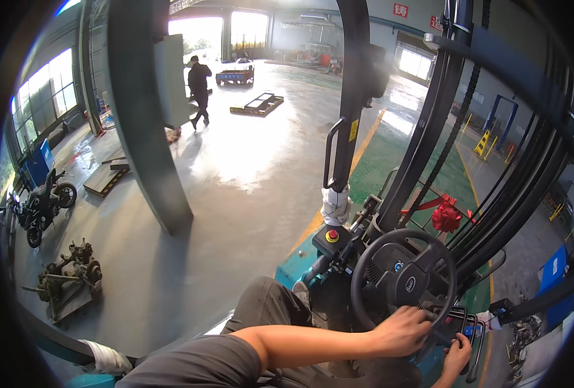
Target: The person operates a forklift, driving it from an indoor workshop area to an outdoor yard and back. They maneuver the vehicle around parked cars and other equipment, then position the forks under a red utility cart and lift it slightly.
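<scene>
I sit at the controls of a forklift, facing its black steering wheel [408,279]. My left hand [403,331], its arm stretched across my lap, is closed at the lower rim of the wheel. To the right of it and lower, my right hand [456,355] has curled fingers beside several black control levers [473,326]. What those fingers hold, if anything, is hidden. A red emergency stop button [331,236] sits on the console left of the wheel.
The forklift mast [423,123] rises ahead, with a red ribbon bow [446,217] near its base. On the left are a grey pillar [146,123], a motorcycle [42,200] and a rusty axle assembly [67,275]. Farther off, a person [199,87] walks near a flat frame [257,105] and a cart [234,74].
</scene>
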Demonstrator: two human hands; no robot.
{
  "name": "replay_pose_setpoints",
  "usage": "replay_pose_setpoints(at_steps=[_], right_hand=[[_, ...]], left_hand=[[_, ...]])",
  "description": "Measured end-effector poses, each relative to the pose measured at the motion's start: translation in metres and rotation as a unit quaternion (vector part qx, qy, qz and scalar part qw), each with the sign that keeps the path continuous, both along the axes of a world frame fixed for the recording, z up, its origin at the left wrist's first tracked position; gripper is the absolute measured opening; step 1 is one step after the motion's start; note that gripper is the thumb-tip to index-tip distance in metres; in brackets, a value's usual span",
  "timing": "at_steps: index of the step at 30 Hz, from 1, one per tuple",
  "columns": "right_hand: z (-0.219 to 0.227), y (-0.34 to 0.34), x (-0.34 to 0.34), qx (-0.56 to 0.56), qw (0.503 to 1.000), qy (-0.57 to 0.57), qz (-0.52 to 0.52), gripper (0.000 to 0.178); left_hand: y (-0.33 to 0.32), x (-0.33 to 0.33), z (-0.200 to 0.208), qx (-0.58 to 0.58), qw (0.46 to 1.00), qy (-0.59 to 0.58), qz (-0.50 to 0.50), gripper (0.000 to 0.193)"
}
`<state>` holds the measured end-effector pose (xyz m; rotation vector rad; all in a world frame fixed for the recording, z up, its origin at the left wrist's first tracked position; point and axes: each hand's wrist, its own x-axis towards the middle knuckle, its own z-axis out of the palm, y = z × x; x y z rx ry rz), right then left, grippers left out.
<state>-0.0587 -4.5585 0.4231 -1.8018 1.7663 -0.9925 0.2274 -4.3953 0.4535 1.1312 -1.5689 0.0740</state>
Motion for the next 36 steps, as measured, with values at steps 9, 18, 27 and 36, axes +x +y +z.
replay_pose_setpoints(at_steps=[9, 18, 27, 36], right_hand=[[0.018, -0.101, -0.029, -0.002, 1.000, 0.000, 0.010, 0.028], [0.111, -0.164, 0.002, 0.004, 0.977, 0.189, 0.101, 0.029], [0.088, -0.248, 0.014, 0.032, 0.984, 0.158, 0.078, 0.031], [0.075, -0.339, 0.036, -0.002, 0.982, 0.090, 0.165, 0.031]], left_hand=[[-0.269, 0.075, 0.113, 0.052, 0.969, -0.115, 0.210, 0.020], [-0.361, 0.078, 0.137, 0.077, 0.988, -0.047, 0.127, 0.022], [-0.451, 0.127, 0.113, -0.042, 0.999, 0.008, -0.012, 0.015], [-0.524, 0.144, 0.107, -0.080, 0.995, 0.010, 0.062, 0.015]])
